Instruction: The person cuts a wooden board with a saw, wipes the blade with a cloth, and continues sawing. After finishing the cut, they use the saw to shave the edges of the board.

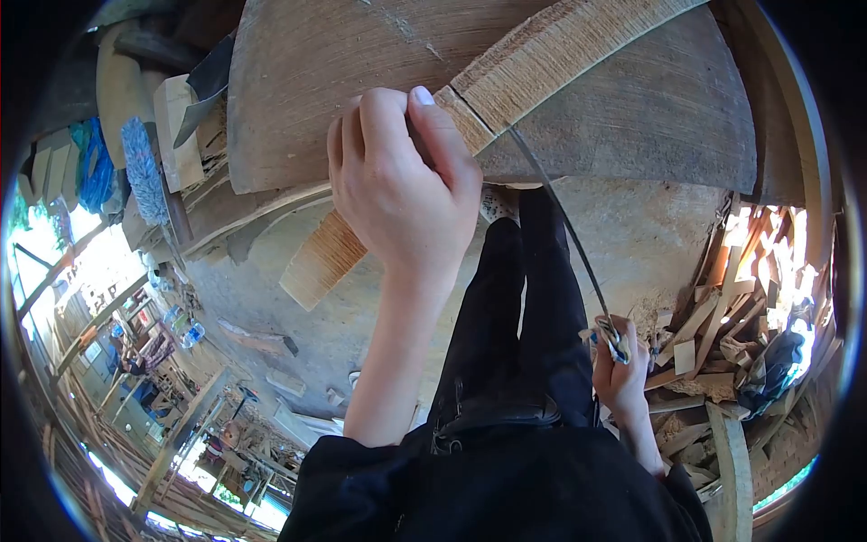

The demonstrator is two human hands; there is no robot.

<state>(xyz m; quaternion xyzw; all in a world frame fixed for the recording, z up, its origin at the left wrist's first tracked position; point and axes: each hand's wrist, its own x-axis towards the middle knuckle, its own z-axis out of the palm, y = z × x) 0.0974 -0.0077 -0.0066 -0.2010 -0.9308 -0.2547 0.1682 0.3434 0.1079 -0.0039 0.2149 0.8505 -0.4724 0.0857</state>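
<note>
A curved strip of rough-sawn wood [560,68] lies across a thick wooden work surface [334,54], its near end [316,266] jutting out over the floor. My left hand [402,172] is closed over this strip, thumb and fingers bent around it. Beside the thumb, a narrow dark cut crosses the wood. A thin saw blade [564,217], seen almost edge-on, runs from that cut down toward my body. My right hand [619,366] grips the saw at its near end, where some wrapping shows; the handle itself is mostly hidden by the fingers.
Wood offcuts [713,316] are heaped on the right, with a dark bag [772,370] among them. Wooden blocks [176,135] and blue plastic [95,172] sit at the left. A loose wood piece [257,341] and a plastic bottle [191,334] are on the floor.
</note>
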